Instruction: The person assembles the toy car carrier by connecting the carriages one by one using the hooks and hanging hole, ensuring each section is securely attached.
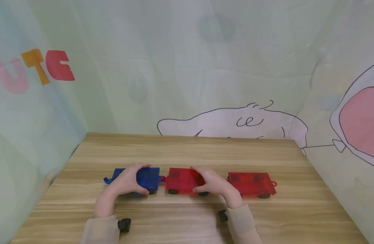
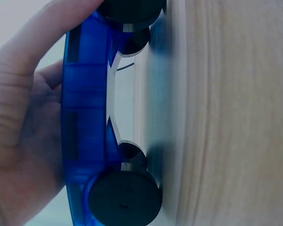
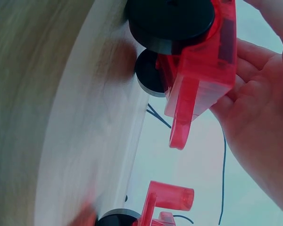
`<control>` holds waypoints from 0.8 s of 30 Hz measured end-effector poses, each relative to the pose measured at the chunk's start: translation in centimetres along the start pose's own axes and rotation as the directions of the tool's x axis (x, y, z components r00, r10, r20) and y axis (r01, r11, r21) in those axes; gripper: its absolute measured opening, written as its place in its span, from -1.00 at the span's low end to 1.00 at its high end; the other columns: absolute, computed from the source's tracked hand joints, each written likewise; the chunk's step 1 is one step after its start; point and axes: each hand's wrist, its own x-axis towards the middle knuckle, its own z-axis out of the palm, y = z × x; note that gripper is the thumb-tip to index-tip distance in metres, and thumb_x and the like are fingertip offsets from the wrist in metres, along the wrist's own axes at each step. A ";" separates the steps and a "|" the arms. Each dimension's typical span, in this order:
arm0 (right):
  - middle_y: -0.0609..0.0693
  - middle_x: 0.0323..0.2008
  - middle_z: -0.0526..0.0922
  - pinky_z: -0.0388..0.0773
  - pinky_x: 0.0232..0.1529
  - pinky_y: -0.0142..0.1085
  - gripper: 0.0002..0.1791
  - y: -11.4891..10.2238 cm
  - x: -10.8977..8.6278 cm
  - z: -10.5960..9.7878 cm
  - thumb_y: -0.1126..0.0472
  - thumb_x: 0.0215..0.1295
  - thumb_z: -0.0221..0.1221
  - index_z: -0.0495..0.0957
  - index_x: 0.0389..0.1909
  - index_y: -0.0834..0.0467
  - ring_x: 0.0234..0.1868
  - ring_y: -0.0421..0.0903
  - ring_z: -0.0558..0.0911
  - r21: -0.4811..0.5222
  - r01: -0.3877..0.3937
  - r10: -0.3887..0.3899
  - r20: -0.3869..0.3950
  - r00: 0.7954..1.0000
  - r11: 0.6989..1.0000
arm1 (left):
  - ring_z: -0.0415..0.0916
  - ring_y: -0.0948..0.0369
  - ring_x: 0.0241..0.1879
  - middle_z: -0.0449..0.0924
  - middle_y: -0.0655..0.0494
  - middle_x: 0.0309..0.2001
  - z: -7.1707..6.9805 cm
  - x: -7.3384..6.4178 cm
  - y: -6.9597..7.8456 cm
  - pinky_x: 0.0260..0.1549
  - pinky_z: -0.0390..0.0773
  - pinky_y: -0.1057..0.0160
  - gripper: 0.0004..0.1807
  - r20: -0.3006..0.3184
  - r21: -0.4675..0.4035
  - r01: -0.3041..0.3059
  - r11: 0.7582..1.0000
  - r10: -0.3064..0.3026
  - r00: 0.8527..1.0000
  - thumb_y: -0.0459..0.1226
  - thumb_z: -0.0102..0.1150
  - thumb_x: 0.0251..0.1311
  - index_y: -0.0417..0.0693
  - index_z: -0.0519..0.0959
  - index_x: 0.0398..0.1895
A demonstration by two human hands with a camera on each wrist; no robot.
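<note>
My left hand (image 1: 126, 182) grips a translucent blue toy car (image 1: 149, 178) from above, fingers over its far side and thumb on its near side. The left wrist view shows its black wheels (image 2: 126, 198) close to the tabletop. My right hand (image 1: 213, 183) holds the middle red toy car (image 1: 180, 180) by its right end. Between these cars, the couplings (image 1: 162, 178) meet; whether they are hooked together I cannot tell. A second red car (image 1: 250, 183) stands to the right. In the right wrist view, the held car's loop (image 3: 181, 127) is apart from an upright-type peg (image 3: 172, 195) on that car.
The wood-grain table (image 1: 190, 152) reaches back to a pale printed cloth (image 1: 187, 67) with cartoon drawings. More cloth hangs along the left and right. Black wrist cameras (image 1: 124, 224) sit at both sleeves, low over the table.
</note>
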 end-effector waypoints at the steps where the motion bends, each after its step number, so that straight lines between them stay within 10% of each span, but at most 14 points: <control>1: 0.14 0.34 0.39 0.40 0.31 0.04 -0.17 0.0 0.0 0.0 0.23 0.13 0.38 0.24 0.42 0.24 0.33 0.11 0.37 -0.004 0.000 0.000 -0.001 1.000 1.000 | 0.32 -0.26 0.26 0.41 -0.28 0.27 0.0 0.0 0.0 0.18 0.35 -0.33 0.00 0.001 0.001 -0.001 1.000 0.001 1.000 -0.07 0.61 -0.28 -0.23 0.37 0.30; 15: 0.15 0.37 0.38 0.35 0.34 0.07 -0.17 -0.1 -1.4 -2.0 0.20 0.13 0.39 0.26 0.40 0.27 0.38 0.14 0.35 -0.007 -0.021 0.021 -0.046 0.999 1.000 | 0.09 -0.34 0.40 0.31 -0.30 0.37 -0.9 -0.1 1.3 0.36 -0.05 -0.38 0.12 -0.032 0.002 -0.016 1.000 0.016 0.999 0.05 0.56 -0.22 -0.30 0.25 0.40; 24: 0.15 0.35 0.40 0.43 0.25 0.09 -0.14 2.2 -4.0 -4.1 0.11 0.09 0.42 0.28 0.39 0.23 0.28 0.17 0.43 -0.035 -0.088 0.081 -0.164 0.983 0.995 | 0.08 -0.35 0.41 0.26 -0.33 0.39 0.2 0.6 3.8 0.34 0.07 -0.36 -0.02 -0.156 0.084 -0.019 0.996 0.032 0.987 0.05 0.37 0.07 -0.31 0.19 0.43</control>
